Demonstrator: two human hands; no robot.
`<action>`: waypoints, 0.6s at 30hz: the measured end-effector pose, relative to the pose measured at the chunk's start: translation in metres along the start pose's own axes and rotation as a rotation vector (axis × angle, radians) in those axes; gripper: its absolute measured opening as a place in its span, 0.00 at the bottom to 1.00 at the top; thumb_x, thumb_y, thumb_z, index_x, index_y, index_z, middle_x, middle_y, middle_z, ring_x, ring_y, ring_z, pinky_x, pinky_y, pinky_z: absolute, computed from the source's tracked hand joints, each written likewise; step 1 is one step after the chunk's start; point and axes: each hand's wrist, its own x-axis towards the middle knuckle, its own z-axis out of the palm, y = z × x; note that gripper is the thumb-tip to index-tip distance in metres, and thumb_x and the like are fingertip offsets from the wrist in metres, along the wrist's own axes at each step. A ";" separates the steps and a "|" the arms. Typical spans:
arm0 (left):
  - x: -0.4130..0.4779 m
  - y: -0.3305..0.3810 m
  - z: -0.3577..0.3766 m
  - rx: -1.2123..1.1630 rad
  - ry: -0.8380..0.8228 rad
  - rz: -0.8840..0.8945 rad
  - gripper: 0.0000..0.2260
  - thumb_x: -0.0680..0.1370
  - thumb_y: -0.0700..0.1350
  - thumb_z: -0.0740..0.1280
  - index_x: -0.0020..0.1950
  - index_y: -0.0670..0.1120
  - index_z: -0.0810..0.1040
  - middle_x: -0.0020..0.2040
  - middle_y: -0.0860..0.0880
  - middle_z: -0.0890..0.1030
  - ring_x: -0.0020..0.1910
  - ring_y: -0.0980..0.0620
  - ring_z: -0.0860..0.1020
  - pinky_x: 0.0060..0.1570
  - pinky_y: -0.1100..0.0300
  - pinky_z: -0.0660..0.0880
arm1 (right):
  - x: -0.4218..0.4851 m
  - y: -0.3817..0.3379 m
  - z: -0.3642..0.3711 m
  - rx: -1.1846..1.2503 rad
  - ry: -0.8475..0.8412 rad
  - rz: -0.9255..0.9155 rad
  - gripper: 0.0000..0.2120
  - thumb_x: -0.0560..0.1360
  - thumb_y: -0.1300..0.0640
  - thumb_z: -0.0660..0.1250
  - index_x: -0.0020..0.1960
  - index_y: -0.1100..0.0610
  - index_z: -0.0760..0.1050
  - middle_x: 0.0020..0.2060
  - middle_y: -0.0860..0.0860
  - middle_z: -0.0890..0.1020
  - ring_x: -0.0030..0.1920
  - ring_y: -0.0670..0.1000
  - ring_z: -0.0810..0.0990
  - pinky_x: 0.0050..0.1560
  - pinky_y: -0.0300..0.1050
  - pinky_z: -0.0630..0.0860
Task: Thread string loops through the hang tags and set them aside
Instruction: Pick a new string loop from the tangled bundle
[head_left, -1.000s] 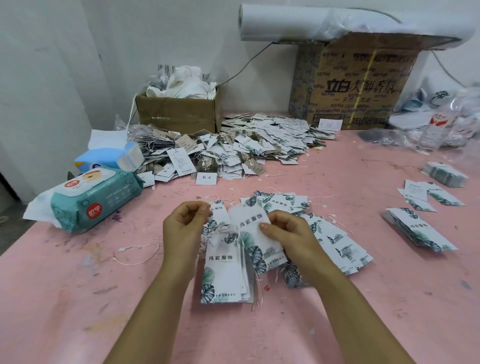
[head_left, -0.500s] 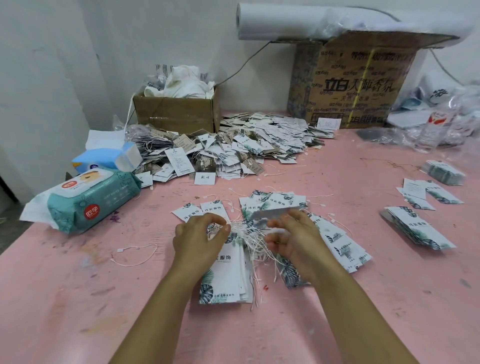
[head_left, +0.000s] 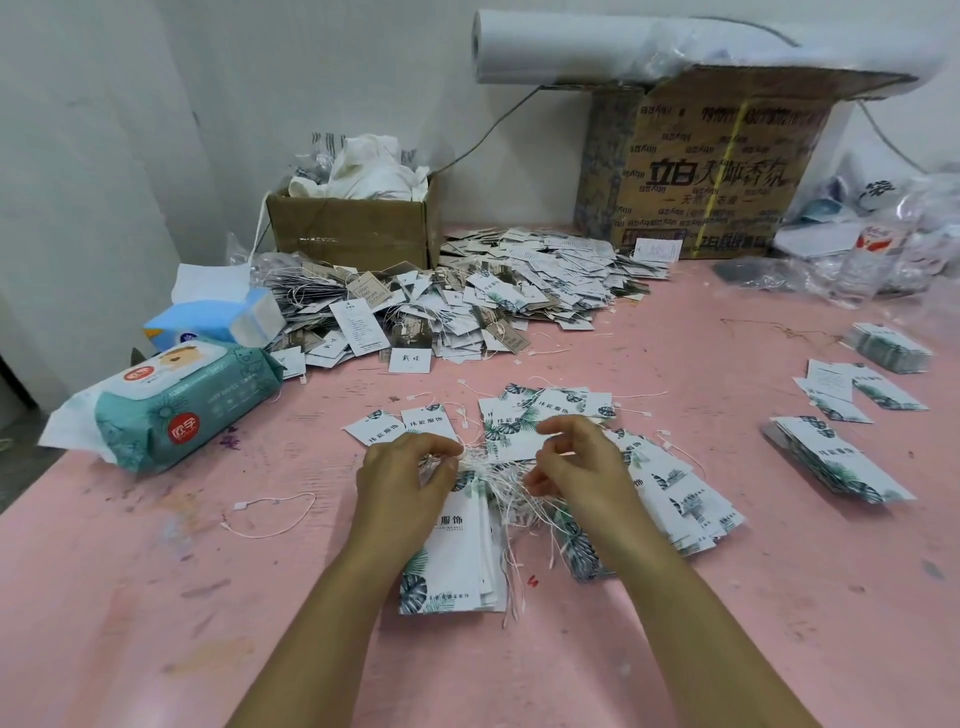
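Progress, judged from the layout: well under way, not finished.
- Beyond both hands, a big heap of tags (head_left: 467, 306) with strings trailing out; likely finished work.
- Under and right of the right hand (head_left: 576, 467), a fan of leaf-print tags (head_left: 675, 499) with string ends showing.
- Well off to the right of that hand, neat stacks (head_left: 841, 462) with no string visible; probably still to thread.
- A stray loop (head_left: 270, 514) lies on the pink tabletop (head_left: 156, 623), left of the left hand (head_left: 410, 478).

Hands: left fingers are curled and pinch the string loops (head_left: 493, 483) where they bunch at the top of the hang tag stack (head_left: 457, 561) lying beneath it. Right fingers are curled at the same tangle; cannot tell whether they grip a strand.

Change: one second ago the right hand held up a single leaf-print tag between the hands. Half a second ago that tag lay flat at its fingertips. Now that hand holds no tag, and both hands work at the strings.
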 end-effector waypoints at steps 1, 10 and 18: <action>0.000 0.001 0.000 -0.016 0.015 0.015 0.06 0.76 0.41 0.66 0.50 0.48 0.81 0.52 0.51 0.81 0.59 0.46 0.72 0.60 0.50 0.68 | -0.001 0.000 0.001 -0.167 -0.029 -0.090 0.12 0.75 0.69 0.60 0.46 0.53 0.74 0.38 0.50 0.75 0.34 0.47 0.78 0.35 0.35 0.75; -0.002 0.005 -0.001 -0.062 0.057 0.066 0.06 0.76 0.39 0.67 0.49 0.49 0.80 0.46 0.56 0.77 0.54 0.49 0.73 0.54 0.57 0.68 | -0.005 0.007 0.005 -0.988 -0.289 -0.367 0.13 0.68 0.62 0.63 0.46 0.48 0.81 0.49 0.45 0.71 0.54 0.48 0.63 0.56 0.42 0.61; -0.002 0.003 0.000 -0.003 0.027 0.074 0.10 0.74 0.42 0.69 0.43 0.58 0.77 0.54 0.53 0.73 0.61 0.51 0.66 0.56 0.63 0.59 | -0.001 0.009 0.006 -1.028 -0.238 -0.383 0.09 0.73 0.55 0.66 0.50 0.46 0.81 0.49 0.45 0.70 0.54 0.49 0.64 0.53 0.42 0.60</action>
